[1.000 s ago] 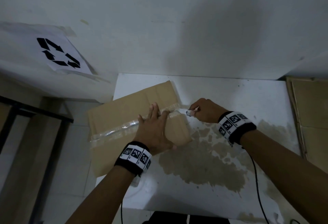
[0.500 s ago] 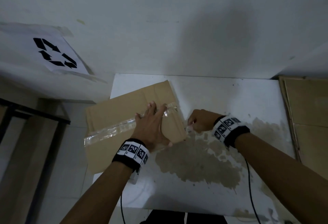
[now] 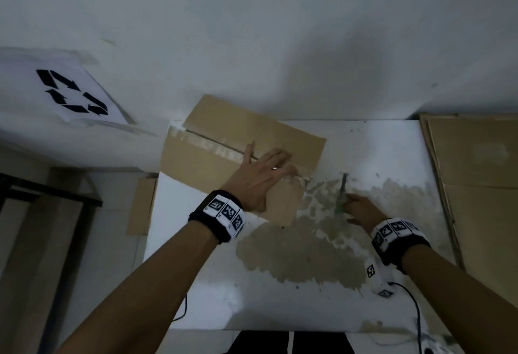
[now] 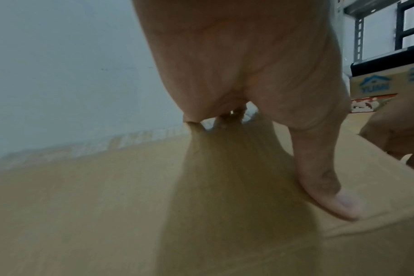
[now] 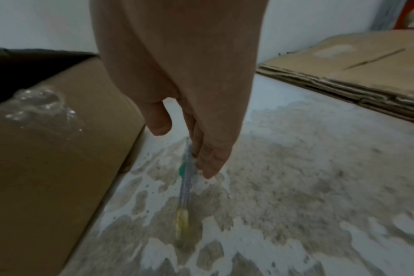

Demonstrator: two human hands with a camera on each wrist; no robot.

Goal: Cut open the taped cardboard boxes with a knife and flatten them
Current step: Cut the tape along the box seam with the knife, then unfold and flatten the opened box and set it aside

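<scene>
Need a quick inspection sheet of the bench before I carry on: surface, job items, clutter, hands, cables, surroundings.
Surface: white table, large patchy brown stain across its middle.
Job's things: cardboard box with clear tape along its top seam; utility knife lying on the stain, right of the box.
Clutter: flattened cardboard stack at the table's right edge.
Grippers: left hand pressing flat on the box, fingers spread; right hand beside the knife handle, fingers straight, grip unclear.
Cables: black cable trailing from the right wrist.
Surroundings: white wall; recycling-symbol sheet at left.
</scene>
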